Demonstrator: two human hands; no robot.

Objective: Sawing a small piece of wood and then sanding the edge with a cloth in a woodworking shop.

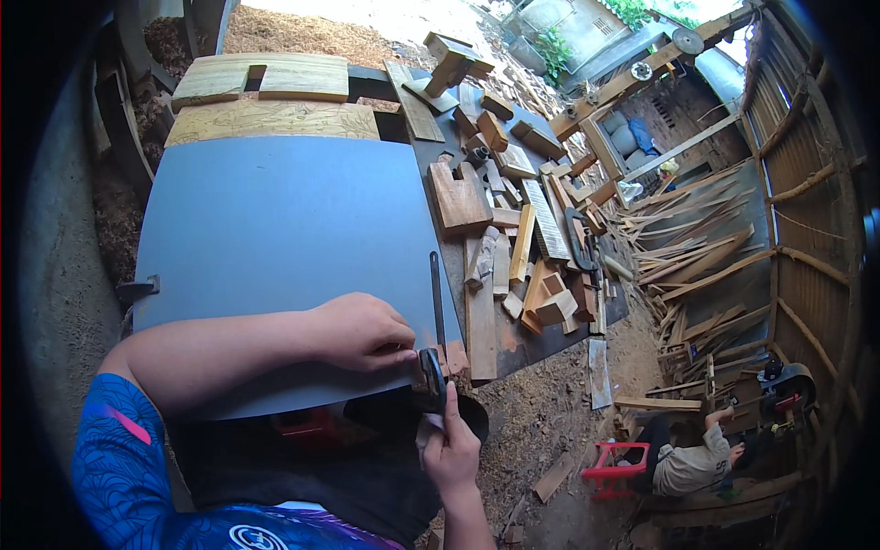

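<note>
A large blue-grey flat panel [284, 229] lies before me. At its near right corner a dark metal bar clamp [437, 307] sits over the edge, its long bar lying on the panel and a small wood block [452, 357] beside its jaw. My right hand [451, 454] is closed at the clamp's lower end, index finger stretched up along it. Something pale shows beside that palm. My left hand [367, 332] rests over the panel, fingers curled right by the clamp's jaw. What those fingers hold, if anything, is hidden.
Wood offcuts and blocks [522, 243] crowd the bench on the right, with a black C-clamp [579, 240] among them. Another clamp [137, 290] grips the panel's left edge. Wooden boards [266, 119] lie beyond the panel. A person [692, 463] sits near a red stool [614, 472] at lower right.
</note>
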